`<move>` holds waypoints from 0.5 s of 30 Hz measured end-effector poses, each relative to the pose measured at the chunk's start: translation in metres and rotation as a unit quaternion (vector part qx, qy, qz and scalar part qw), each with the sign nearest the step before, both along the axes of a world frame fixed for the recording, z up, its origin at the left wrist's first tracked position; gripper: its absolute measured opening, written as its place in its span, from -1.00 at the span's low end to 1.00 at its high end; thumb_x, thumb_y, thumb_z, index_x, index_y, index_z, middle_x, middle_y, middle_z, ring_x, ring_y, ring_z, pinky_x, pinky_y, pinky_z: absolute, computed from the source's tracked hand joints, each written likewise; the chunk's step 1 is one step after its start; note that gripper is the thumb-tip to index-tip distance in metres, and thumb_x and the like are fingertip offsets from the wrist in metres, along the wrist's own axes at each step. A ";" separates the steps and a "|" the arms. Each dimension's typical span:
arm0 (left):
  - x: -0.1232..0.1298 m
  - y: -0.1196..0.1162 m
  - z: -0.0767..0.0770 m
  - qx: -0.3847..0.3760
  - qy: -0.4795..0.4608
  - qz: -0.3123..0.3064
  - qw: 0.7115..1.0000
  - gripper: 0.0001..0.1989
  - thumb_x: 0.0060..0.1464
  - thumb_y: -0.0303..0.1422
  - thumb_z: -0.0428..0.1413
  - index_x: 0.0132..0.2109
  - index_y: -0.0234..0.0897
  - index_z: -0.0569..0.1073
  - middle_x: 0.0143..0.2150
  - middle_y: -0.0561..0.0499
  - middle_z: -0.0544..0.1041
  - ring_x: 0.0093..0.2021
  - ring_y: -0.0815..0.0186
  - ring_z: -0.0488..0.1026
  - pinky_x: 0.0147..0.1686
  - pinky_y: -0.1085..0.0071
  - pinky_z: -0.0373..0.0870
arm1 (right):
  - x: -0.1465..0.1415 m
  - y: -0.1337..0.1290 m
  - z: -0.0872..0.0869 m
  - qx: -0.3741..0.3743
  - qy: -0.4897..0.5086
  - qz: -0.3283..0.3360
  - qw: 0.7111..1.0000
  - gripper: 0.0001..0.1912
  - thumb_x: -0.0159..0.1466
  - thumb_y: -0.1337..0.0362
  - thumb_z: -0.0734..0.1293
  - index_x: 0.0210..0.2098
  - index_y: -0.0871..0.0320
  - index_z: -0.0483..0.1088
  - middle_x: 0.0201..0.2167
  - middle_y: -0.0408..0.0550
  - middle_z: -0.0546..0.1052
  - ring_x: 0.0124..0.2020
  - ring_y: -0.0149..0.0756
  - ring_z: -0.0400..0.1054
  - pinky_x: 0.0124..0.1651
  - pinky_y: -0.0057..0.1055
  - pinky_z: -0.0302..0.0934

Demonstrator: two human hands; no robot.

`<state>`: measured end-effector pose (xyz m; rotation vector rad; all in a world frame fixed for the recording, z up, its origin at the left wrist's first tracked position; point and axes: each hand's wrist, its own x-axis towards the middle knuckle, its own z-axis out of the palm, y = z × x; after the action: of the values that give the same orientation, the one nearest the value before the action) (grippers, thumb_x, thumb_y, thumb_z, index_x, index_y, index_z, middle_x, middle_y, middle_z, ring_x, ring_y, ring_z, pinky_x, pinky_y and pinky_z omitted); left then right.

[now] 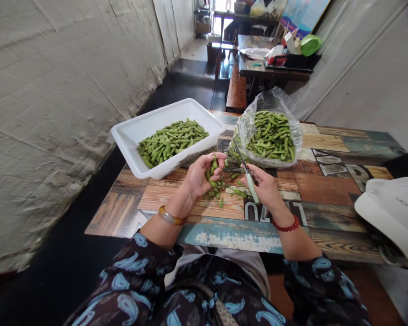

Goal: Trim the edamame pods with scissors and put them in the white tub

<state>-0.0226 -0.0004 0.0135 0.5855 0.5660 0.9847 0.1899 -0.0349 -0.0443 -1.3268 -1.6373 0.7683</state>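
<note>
My left hand [206,174] is closed around a few green edamame pods [211,175], held just above the table. Facing it, my right hand [263,181] grips what look like scissors [250,184] with a pale green handle; a dark blade points up and to the left. Below and between the hands lie loose pods [238,193] and small green trimmings [221,203]. Beyond my left hand stands a white plastic tub [127,151] with many pods in it. Behind my right hand sits an open clear plastic bag [240,129], also full of pods.
The patchwork-wood table [326,185] stretches between a whitish wall [71,90] at left and another at right. On its right end rests a white cap [391,203]. Farther back are a bench [237,88] and a second table [250,68] with a black tray [289,62].
</note>
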 end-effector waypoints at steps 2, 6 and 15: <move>0.001 0.000 -0.001 0.019 0.015 -0.016 1.000 -0.82 -0.06 -0.42 0.12 -0.26 -0.42 0.49 -0.43 0.01 0.39 -0.57 0.52 0.21 -0.68 0.62 0.05 | -0.001 -0.001 0.002 0.005 -0.012 -0.002 1.000 -0.44 0.17 0.07 0.43 0.11 0.14 0.43 -0.07 0.07 0.59 -0.12 -0.19 0.50 -0.01 -0.26 0.42; 0.005 -0.001 -0.003 0.071 0.072 -0.012 0.995 -0.76 -0.07 -0.40 0.23 -0.20 -0.42 0.50 -0.35 -0.02 0.46 -0.57 0.55 0.23 -0.70 0.62 -0.04 | -0.003 -0.003 0.009 0.018 -0.042 0.015 0.999 -0.42 0.12 0.07 0.46 0.09 0.14 0.43 -0.16 0.04 0.60 -0.20 -0.21 0.51 -0.04 -0.26 0.42; 0.009 -0.004 -0.007 0.166 0.171 -0.019 0.971 -0.69 0.04 -0.18 0.25 -0.27 -0.36 0.42 -0.37 -0.02 0.57 -0.66 0.58 0.21 -0.68 0.60 -0.04 | -0.002 -0.005 0.016 0.043 -0.093 0.037 0.994 -0.41 0.12 0.07 0.44 0.09 0.19 0.42 -0.12 0.08 0.58 -0.23 -0.18 0.49 -0.11 -0.25 0.43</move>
<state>-0.0141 -0.0040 0.0062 1.0756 0.6963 0.9534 0.1877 -0.0395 -0.0286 -1.3149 -1.8553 0.6258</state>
